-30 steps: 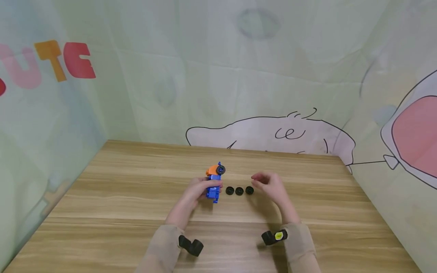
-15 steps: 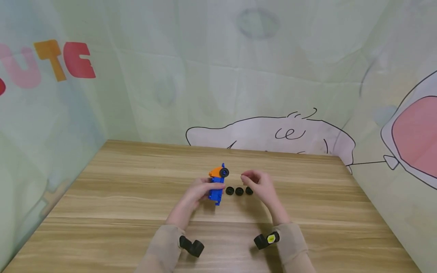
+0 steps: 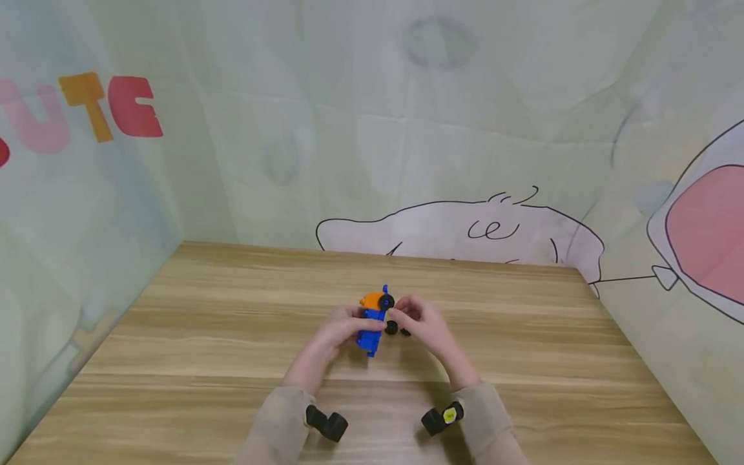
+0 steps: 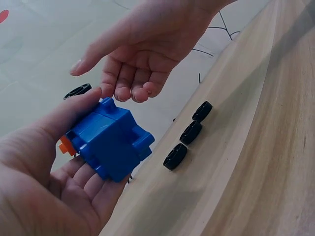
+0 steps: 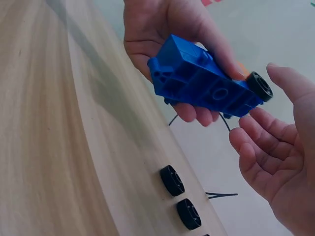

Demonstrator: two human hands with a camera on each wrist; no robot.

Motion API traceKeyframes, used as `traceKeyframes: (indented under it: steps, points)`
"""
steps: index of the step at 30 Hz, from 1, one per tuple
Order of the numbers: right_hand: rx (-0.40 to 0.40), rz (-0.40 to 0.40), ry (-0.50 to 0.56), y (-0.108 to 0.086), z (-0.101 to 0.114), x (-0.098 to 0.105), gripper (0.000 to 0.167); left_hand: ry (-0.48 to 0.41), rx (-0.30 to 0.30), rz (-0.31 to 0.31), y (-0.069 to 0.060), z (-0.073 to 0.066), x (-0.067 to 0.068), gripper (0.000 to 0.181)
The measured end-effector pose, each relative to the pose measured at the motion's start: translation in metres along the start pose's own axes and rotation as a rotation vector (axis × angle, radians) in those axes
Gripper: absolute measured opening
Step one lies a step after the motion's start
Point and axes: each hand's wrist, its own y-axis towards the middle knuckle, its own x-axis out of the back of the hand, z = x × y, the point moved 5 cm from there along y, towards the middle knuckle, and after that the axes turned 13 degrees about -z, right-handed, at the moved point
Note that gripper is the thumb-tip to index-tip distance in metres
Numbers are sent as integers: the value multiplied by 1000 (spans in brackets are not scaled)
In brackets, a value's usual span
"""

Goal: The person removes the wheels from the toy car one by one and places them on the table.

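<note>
My left hand (image 3: pixel 341 328) grips a small blue and orange toy car (image 5: pixel 192 81) around its body, above the table, thumb along one side. A black wheel (image 5: pixel 259 87) sits at the car's orange end. My right hand (image 3: pixel 423 321) is close beside that end, with thumb and fingers apart and loosely bent. Nothing shows between them in the right wrist view; whether a fingertip touches the car is unclear. Three loose black wheels lie in a row on the table, the nearest wheel (image 4: pixel 175 157) in the left wrist view among them. In the head view, the right hand partly covers the row.
The wood-grain table (image 3: pixel 221 336) extends around both hands. Behind it hangs a pale printed cloth (image 3: pixel 250 148) with cartoon drawings and letters. A black wrist camera (image 3: pixel 327 423) is strapped to the left sleeve, and another camera (image 3: pixel 437 420) to the right.
My right hand has moved left, from beyond the loose wheels to beside the car's wheel. The left hand has shifted the car slightly right and nearer to me.
</note>
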Motion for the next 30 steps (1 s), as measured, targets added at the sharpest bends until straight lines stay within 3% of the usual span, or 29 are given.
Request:
traceKeyframes:
  steps: [10, 16, 30]
  points:
    - [59, 59, 8, -2, 3, -9, 22, 13, -6, 40, -2, 1, -5, 46]
    - [70, 96, 11, -3, 3, -11, 33, 26, -10, 57, -1, 3, -7, 46]
    - [90, 90, 12, -2, 1, -10, 25, 49, 7, 67, -3, 4, -8, 47]
